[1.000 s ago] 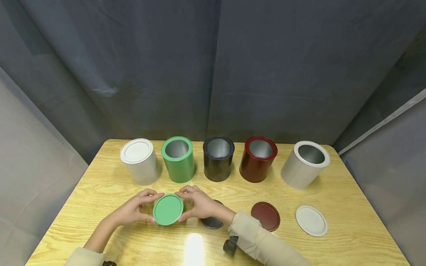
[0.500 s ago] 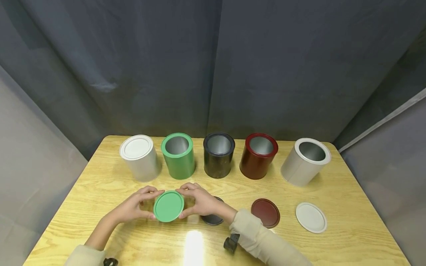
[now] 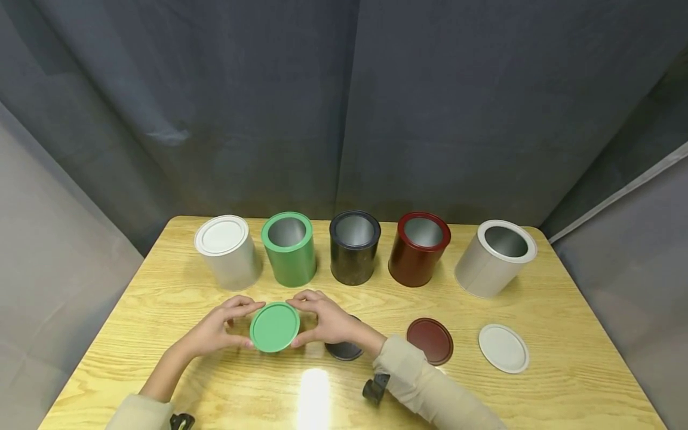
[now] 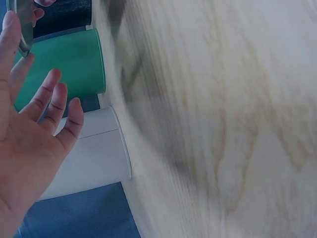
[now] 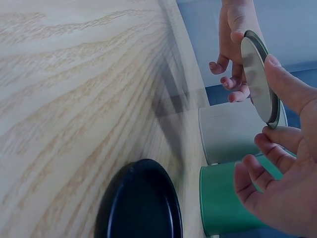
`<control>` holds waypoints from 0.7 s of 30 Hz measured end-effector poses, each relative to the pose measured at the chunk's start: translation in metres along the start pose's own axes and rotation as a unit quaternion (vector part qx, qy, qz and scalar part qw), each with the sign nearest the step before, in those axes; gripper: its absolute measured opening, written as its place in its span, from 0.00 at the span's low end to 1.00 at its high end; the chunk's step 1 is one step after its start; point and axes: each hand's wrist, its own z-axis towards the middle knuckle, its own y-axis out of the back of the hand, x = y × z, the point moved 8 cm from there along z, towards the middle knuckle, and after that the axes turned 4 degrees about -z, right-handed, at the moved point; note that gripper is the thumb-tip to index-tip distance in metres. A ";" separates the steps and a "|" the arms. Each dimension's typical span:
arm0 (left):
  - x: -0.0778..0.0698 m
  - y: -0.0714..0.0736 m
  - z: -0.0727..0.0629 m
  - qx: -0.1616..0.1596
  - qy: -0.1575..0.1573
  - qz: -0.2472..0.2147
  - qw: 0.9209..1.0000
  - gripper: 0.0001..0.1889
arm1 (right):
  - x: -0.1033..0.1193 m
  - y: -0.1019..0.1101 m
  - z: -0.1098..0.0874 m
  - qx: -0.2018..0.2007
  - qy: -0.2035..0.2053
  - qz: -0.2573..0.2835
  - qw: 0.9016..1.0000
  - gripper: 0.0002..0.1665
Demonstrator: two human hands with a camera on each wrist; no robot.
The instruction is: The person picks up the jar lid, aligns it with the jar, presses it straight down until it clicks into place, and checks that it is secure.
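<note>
Green lid (image 3: 275, 327) held level between two sides

In the head view, the left hand (image 3: 223, 325) and the right hand (image 3: 325, 322) each pinch the rim between thumb and finger, probably to keep the lid steady. It is above the desk (image 3: 580, 376), in front of the uncovered green can (image 3: 294, 264), nearer to the left edge than the right. Along the far edge stand also the covered white can (image 3: 236, 267), the black can (image 3: 353, 264), the dark red can (image 3: 414, 263) and, toward the far right corner, the pale can (image 3: 484, 269). The black lid (image 3: 344, 351), dark red lid (image 3: 430, 341) and white lid (image 3: 503, 349) lie before the last three, seemingly matched by colour.

In the left wrist view, three fingers spread apart and touch nothing (only the others reach the rim).

In the right wrist view, thumb and forefinger clamp the rim; this grip, I judge, leaves both faces free.
</note>
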 end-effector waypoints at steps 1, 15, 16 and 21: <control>-0.001 0.001 0.000 -0.001 -0.002 -0.002 1.000 0.35 | 0.000 0.001 0.000 -0.002 0.000 0.000 1.000 0.45; -0.008 0.011 0.004 -0.048 -0.020 -0.004 0.999 0.34 | 0.005 0.015 0.000 -0.013 -0.009 0.024 1.000 0.45; -0.009 0.011 0.004 -0.052 -0.022 -0.005 0.998 0.34 | 0.005 0.016 0.000 -0.014 -0.009 0.025 1.000 0.45; -0.013 0.015 0.005 -0.078 -0.030 -0.001 0.997 0.32 | 0.006 0.021 0.001 -0.023 -0.004 0.015 1.000 0.45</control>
